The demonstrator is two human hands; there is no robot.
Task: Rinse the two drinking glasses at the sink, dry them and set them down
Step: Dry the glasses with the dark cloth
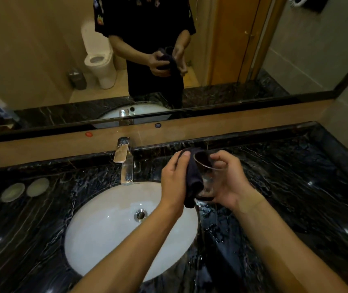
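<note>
My right hand (230, 182) grips a clear drinking glass (208, 178), held tilted above the right rim of the sink with its mouth turned away from me. My left hand (175, 178) holds a dark cloth (193, 178) pressed against the left side of the glass, the thumb lying over the cloth near the rim. The cloth's loose end hangs below the glass. A second glass does not show anywhere in the view.
The white oval sink (109, 233) sits in a wet black marble counter (295, 187). A chrome tap (124, 161) stands behind the sink, no water running. Two round pale coasters (25, 189) lie at the left. A wide mirror (42, 49) covers the wall behind.
</note>
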